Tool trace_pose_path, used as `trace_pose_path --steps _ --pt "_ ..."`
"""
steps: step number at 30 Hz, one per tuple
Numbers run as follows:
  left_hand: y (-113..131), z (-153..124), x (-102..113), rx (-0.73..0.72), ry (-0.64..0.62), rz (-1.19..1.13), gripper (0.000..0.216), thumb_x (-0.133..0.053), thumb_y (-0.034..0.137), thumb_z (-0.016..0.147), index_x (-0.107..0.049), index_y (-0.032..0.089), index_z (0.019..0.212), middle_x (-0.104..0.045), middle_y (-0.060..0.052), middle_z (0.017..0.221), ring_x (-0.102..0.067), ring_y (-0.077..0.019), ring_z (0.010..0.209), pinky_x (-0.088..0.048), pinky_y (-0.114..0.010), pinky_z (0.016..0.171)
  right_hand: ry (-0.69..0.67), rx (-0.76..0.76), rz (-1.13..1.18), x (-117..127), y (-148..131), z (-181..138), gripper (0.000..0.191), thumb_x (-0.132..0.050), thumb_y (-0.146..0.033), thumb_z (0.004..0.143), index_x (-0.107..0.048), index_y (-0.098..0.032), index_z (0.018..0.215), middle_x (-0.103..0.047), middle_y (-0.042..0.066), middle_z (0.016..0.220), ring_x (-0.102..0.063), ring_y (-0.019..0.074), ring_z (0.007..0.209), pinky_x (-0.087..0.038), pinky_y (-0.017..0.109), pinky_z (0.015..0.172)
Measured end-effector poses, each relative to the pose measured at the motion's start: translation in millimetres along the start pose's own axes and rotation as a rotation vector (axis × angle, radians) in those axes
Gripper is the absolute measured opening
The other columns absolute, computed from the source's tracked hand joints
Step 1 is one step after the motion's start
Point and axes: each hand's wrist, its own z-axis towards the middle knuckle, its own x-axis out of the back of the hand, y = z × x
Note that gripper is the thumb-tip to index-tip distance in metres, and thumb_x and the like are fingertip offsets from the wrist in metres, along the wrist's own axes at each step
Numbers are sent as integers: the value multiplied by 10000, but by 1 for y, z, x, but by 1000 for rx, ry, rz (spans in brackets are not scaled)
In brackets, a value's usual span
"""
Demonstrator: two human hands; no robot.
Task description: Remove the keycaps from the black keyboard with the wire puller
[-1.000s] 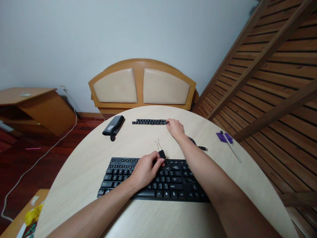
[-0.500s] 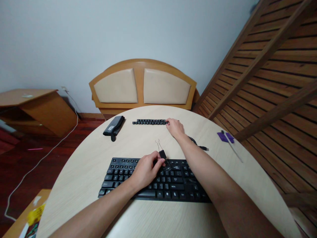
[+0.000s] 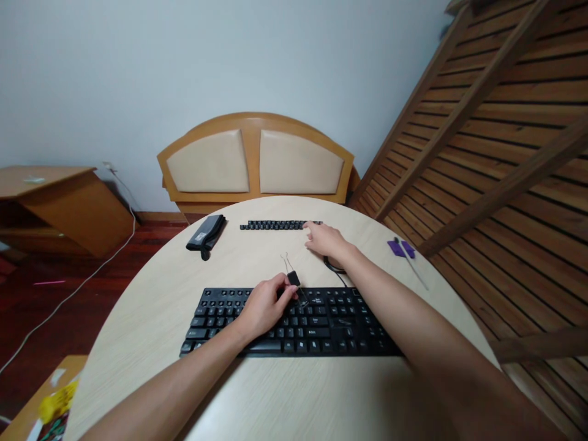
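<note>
A black keyboard (image 3: 280, 346) lies across the near part of the table, with bare sockets along its upper left rows. Over its middle, my left hand (image 3: 264, 306) pinches a wire keycap puller (image 3: 293, 278) by its black handle, the wire loops pointing away and toward the keys. At the far side, loose black keycaps (image 3: 273, 225) are lined up in rows. My right hand (image 3: 326, 239) is by the right end of these rows, its index finger stretched out at the keycaps and its thumb apart. No keycap shows between those fingers.
The round table (image 3: 156, 294) also bears a folded black pouch (image 3: 206, 234) at the far left. A purple cloth (image 3: 401, 248) with a thin brush (image 3: 416, 269) lies at the right. The keyboard's cable (image 3: 334, 266) is partly behind my right forearm.
My right hand's fingers have loosened and come slightly back from the end of the keycap rows. The left hand still holds the puller over the keyboard. The view has shifted slightly right.
</note>
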Motion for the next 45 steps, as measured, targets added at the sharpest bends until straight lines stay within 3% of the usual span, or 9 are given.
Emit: trace_pose_path --steps 3,5,8,10,15,22,31,45 --pt "0 -1 0 -13 7 -10 253 -481 371 960 -607 202 820 -726 -18 795 -657 -194 746 -451 -291 703 -25 57 41 11 -6 -39 205 -633 -296 846 -679 -254 1041 -740 23 971 -665 211 917 -470 284 764" --pt "-1 -1 -1 -16 17 -17 247 -487 369 957 -607 202 821 -728 -16 793 -661 -194 747 -456 -289 707 -62 111 82 16 -7 -65 126 -641 -337 848 -717 -256 909 -746 8 913 -673 195 850 -471 269 726" --pt "-1 -1 -1 -14 30 -14 242 -492 371 951 -599 203 814 -729 -17 787 -663 -196 737 -459 -286 695 -169 324 271 20 -4 -97 147 -668 -345 835 -742 -241 910 -747 18 912 -676 199 859 -479 284 768" --pt "-1 -1 -2 -12 38 -8 241 -491 374 950 -591 202 813 -730 -22 789 -664 -200 734 -460 -287 688 -209 385 357 20 -1 -112 186 -683 -354 827 -743 -229 950 -742 29 946 -672 206 888 -485 298 800" --pt "-2 -2 -3 -12 38 10 232 -498 373 948 -590 200 824 -737 -33 808 -673 -204 756 -466 -290 709 -118 419 451 6 5 -135 285 -706 -365 823 -701 -206 1061 -693 61 1040 -628 222 997 -473 351 910" --pt "-3 -2 -3 -16 40 46 233 -490 384 953 -575 207 829 -742 -30 822 -682 -203 769 -463 -281 703 1 426 486 -14 6 -146 274 -706 -316 839 -645 -217 1087 -642 62 1088 -584 218 1058 -459 372 946" --pt "14 -12 -1 21 129 427 209 -471 365 952 -546 213 828 -700 -42 752 -647 -215 665 -390 -277 588 14 444 470 -19 -16 -144 235 -688 -332 863 -654 -226 1070 -644 63 1076 -570 221 1065 -453 389 956" --pt "3 -11 -5 60 149 -23 187 -536 346 921 -511 211 794 -719 -15 725 -677 -194 692 -463 -287 680 25 441 445 -18 -19 -145 223 -685 -330 863 -682 -251 1072 -650 52 1068 -579 213 1046 -460 373 939"
